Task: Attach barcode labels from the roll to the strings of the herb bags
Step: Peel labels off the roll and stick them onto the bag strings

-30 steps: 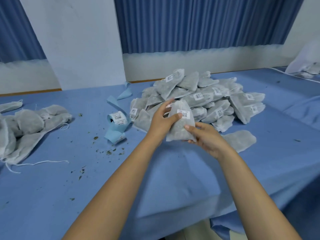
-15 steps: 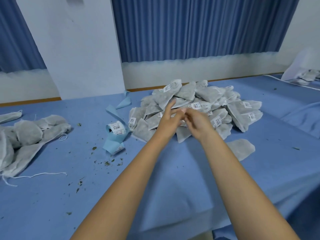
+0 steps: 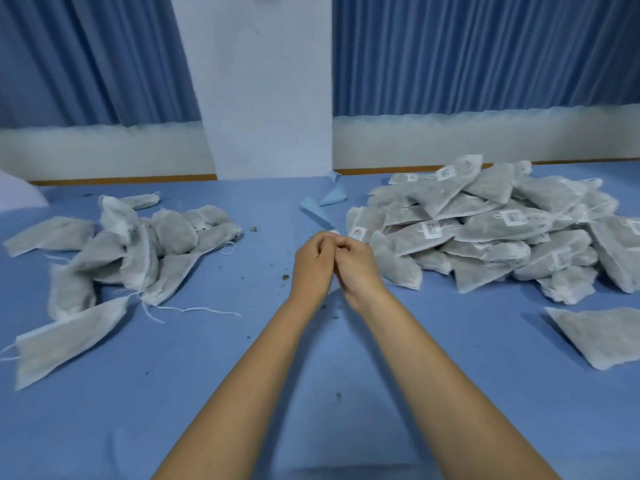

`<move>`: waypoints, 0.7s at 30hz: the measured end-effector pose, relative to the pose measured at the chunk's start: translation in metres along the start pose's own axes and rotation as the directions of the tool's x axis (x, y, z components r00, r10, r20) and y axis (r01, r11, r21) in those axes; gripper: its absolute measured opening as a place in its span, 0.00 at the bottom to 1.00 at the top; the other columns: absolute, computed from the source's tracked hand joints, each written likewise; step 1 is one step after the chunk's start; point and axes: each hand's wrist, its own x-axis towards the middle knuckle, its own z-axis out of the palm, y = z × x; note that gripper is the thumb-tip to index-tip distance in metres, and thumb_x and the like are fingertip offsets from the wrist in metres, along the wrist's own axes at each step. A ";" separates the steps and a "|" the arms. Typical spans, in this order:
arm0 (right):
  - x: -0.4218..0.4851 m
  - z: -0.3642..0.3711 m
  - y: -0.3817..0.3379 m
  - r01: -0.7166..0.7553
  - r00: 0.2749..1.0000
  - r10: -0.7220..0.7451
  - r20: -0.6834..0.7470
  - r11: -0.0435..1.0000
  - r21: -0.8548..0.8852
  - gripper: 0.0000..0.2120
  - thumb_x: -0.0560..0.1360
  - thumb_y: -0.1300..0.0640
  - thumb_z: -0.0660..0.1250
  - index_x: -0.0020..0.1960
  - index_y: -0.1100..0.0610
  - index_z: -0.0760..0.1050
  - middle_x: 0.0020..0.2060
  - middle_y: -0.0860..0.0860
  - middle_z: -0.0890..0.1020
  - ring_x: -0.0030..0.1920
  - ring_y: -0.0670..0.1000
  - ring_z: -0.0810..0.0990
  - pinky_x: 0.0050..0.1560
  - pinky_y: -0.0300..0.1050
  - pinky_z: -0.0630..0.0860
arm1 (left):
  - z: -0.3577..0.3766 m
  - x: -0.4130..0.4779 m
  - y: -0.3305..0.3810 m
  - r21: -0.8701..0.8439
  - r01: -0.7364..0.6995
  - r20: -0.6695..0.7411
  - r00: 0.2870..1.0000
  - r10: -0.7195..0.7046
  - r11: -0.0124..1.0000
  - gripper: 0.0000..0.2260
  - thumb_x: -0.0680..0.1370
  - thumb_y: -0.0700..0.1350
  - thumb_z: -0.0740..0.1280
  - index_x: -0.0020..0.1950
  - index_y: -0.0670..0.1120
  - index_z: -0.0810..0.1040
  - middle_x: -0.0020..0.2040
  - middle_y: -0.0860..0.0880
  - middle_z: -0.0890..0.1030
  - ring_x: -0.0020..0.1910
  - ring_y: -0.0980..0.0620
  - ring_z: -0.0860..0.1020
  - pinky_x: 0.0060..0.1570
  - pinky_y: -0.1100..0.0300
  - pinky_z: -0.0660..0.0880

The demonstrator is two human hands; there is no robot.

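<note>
Roll [image 3: 334,232] sits mid-table, nearly hidden behind my hands, and only a white sliver shows. My left hand [image 3: 311,261] and right hand [image 3: 356,266] meet over it, fingers curled and knuckles touching. I am likely peeling a label, but I cannot tell what they pinch. Unlabelled bags [image 3: 138,244] lie left and the labelled pile [image 3: 485,230] right, keeping reaches short.
</note>
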 end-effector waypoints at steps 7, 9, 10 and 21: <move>0.013 0.094 0.063 -0.097 0.987 0.116 0.109 0.982 -0.164 0.12 0.74 0.71 0.61 0.36 0.60 0.74 0.34 0.57 0.79 0.34 0.49 0.77 0.37 0.38 0.76 | -0.116 0.014 -0.062 0.679 0.125 -0.266 0.960 0.083 0.724 0.10 0.79 0.39 0.58 0.53 0.42 0.79 0.53 0.43 0.80 0.56 0.43 0.75 0.52 0.51 0.71; 0.011 0.105 0.079 -0.120 0.979 0.149 0.138 0.973 -0.199 0.14 0.74 0.74 0.59 0.35 0.59 0.71 0.34 0.58 0.78 0.31 0.49 0.76 0.36 0.37 0.74 | -0.151 0.025 -0.079 0.857 0.266 -0.325 0.944 0.062 0.442 0.12 0.78 0.38 0.60 0.60 0.40 0.74 0.59 0.41 0.77 0.61 0.42 0.71 0.57 0.52 0.67; 0.009 0.107 0.085 -0.105 0.978 0.146 0.151 0.963 -0.249 0.14 0.74 0.73 0.59 0.35 0.59 0.70 0.35 0.59 0.78 0.31 0.49 0.77 0.36 0.36 0.74 | -0.167 0.029 -0.087 0.870 0.349 -0.370 0.929 -0.008 0.348 0.12 0.78 0.38 0.60 0.61 0.40 0.72 0.60 0.41 0.75 0.62 0.42 0.71 0.59 0.53 0.67; 0.011 0.102 0.073 -0.202 0.905 0.234 0.355 0.971 -0.124 0.17 0.78 0.55 0.66 0.63 0.63 0.71 0.55 0.55 0.79 0.55 0.51 0.80 0.61 0.44 0.75 | -0.149 0.036 -0.061 0.085 0.235 -0.359 0.914 -0.190 0.968 0.06 0.77 0.45 0.68 0.48 0.43 0.78 0.46 0.45 0.82 0.48 0.44 0.80 0.45 0.57 0.73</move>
